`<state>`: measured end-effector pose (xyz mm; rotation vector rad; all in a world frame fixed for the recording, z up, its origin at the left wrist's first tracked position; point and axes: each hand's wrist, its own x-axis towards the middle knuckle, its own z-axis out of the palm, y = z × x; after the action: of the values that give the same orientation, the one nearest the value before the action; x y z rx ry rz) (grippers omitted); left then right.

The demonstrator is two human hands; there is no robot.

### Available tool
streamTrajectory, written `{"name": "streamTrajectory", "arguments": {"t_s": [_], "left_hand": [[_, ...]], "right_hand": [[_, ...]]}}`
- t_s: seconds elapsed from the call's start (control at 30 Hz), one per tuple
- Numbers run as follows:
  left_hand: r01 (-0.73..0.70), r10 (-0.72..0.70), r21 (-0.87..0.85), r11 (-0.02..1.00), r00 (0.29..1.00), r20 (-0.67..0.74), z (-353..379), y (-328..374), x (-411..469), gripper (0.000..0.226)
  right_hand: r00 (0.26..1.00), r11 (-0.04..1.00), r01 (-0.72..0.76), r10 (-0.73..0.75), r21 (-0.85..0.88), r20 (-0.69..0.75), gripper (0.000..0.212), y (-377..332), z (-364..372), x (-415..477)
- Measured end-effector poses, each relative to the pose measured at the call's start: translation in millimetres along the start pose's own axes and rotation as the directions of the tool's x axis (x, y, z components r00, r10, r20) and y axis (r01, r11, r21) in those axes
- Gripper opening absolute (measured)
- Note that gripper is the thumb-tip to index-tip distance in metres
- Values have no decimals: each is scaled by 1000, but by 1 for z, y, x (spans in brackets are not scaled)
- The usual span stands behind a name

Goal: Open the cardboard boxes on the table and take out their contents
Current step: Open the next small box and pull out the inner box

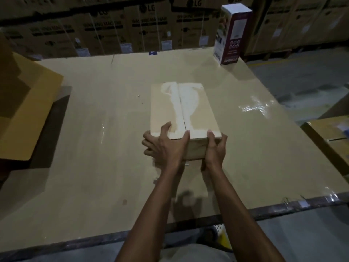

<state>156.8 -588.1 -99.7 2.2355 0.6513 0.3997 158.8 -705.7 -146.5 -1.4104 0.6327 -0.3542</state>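
In the head view, our left hand (pixel 166 146) and right hand (pixel 215 148) both gripped the near end of the shut box (pixel 184 108), lying mid-table (pixel 94 129). Opening was not yet done, we judged; next, fingers must pry the flaps apart at the seam.

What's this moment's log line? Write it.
box: closed, on table | left hand: grips near end | right hand: grips near end
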Motion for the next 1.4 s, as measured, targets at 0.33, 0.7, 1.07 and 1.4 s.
{"name": "streamTrajectory", "arguments": {"t_s": [0.33,0.7,1.07,1.4], "left_hand": [[-75,46,205,976,989,144,-4,-4,13,84],[31,-156,-610,792,976,-152,-63,-34,77,20],[540,-608,-575,614,789,91,-43,-109,75,53],[-450,451,64,891,892,-1,-37,-48,93,24]], "right_hand": [[779,557,564,-605,-610,167,55,-12,2,6],[624,438,773,-656,-459,425,47,-19,-2,7],[525,289,797,-765,-530,373,28,-14,5,3],[796,816,572,-576,-80,-183,10,-73,-42,39]]}}
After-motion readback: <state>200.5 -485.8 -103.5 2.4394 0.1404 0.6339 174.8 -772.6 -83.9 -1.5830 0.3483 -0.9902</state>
